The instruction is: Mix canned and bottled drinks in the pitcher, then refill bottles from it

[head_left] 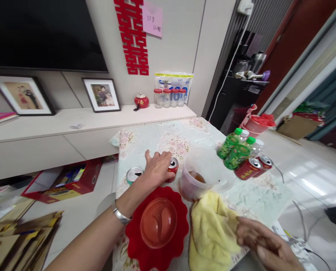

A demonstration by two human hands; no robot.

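Observation:
My left hand (158,168) reaches over the table and holds a red drink can (173,165) between thumb and fingers. Just left of that wrist stands an opened green can (134,174). Below the forearm lies a red scalloped tray (136,244) with a round orange-red divided dish (158,223) in its middle. To the right of the red can, a translucent plastic tub (186,180) contains brown liquid. A crumpled yellow cloth (210,233) lies in front of it. My right hand (269,242), slightly blurred, hovers by the cloth's right edge, fingers apart and nothing in them.
Green-labelled bottles (237,156), clear bottles and two red cans (248,168) stand along the table's right side. Behind the table is a white cabinet (100,120) with lidded glass jars (166,98) and picture frames. Cardboard (21,237) lies at lower left; cables run at right.

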